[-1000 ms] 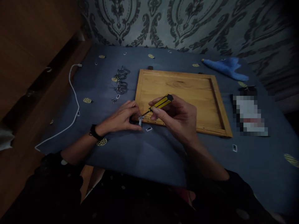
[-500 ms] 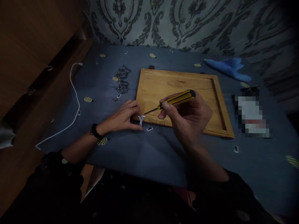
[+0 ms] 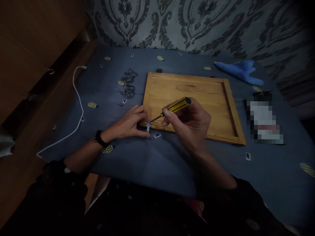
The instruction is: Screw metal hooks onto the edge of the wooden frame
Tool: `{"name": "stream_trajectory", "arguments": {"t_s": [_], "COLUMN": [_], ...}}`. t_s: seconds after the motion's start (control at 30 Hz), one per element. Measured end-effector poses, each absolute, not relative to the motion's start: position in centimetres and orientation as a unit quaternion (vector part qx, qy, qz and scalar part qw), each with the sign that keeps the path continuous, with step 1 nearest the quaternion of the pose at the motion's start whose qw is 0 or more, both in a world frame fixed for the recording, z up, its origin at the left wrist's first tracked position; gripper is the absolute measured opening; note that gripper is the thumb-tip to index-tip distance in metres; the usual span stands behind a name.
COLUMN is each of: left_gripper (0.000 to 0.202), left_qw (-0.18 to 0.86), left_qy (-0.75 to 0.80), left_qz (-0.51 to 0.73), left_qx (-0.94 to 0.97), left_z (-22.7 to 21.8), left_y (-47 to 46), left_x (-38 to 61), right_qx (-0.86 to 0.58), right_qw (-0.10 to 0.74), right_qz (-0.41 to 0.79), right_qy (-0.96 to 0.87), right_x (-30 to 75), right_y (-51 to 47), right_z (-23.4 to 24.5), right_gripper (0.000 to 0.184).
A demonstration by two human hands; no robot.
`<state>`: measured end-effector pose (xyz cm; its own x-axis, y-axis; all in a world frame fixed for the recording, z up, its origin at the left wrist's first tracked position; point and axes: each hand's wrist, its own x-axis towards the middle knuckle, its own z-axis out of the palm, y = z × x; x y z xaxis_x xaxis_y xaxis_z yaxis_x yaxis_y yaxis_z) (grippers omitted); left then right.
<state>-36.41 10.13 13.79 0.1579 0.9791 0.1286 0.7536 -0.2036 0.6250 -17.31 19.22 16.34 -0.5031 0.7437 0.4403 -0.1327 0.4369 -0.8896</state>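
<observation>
My right hand is closed around the yellow-and-black handle of a screwdriver. The screwdriver's thin dark shaft slants down to the left, its tip at a small silver metal fitting. That fitting sits on the near-left corner of a wooden panel with a raised frame. My left hand holds the fitting at this corner, the thumb in front and the fingers over the frame's edge. Small dark holes run along the near frame rail, right of the fitting. Whether a screw sits under the tip is too small to tell.
Several metal fittings lie in a cluster left of the panel, with a few loose screws nearby. A white cable curves along the left side. At the right are a blue cloth and a blurred-out packet.
My right hand has moved left and slightly down, bringing the screwdriver's tip onto the metal fitting. My left hand stays in place on it.
</observation>
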Motion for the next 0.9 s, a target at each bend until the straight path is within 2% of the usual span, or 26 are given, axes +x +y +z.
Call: {"name": "stream_trajectory", "arguments": {"t_s": [0.2,0.5,0.63,0.77,0.9], "left_gripper": [0.05,0.048,0.048,0.048,0.049], "left_qw": [0.216,0.212,0.21,0.215,0.213], "left_qy": [0.592,0.586,0.588,0.587,0.592], "left_qz": [0.269,0.273,0.271,0.274,0.27], "left_qx": [0.729,0.733,0.733,0.731,0.728], "left_z": [13.7,13.66,13.63,13.6,13.59], "left_y": [10.11,10.21,10.21,10.19,10.14], "left_x": [-36.44,-36.48,-36.49,-36.51,-36.5], "right_qx": [-0.214,-0.174,-0.183,-0.199,-0.182], "right_qw": [0.43,0.382,0.417,0.48,0.467], "right_qz": [0.518,0.51,0.501,0.442,0.438], "right_qy": [-0.707,-0.751,-0.736,-0.731,-0.746], "right_x": [-17.37,-16.94,-17.1,-16.99,-17.08], "right_y": [19.21,19.54,19.3,19.41,19.93], "right_z": [16.44,16.87,16.52,16.55,16.16], "right_gripper": [0.024,0.016,0.017,0.01,0.01]}}
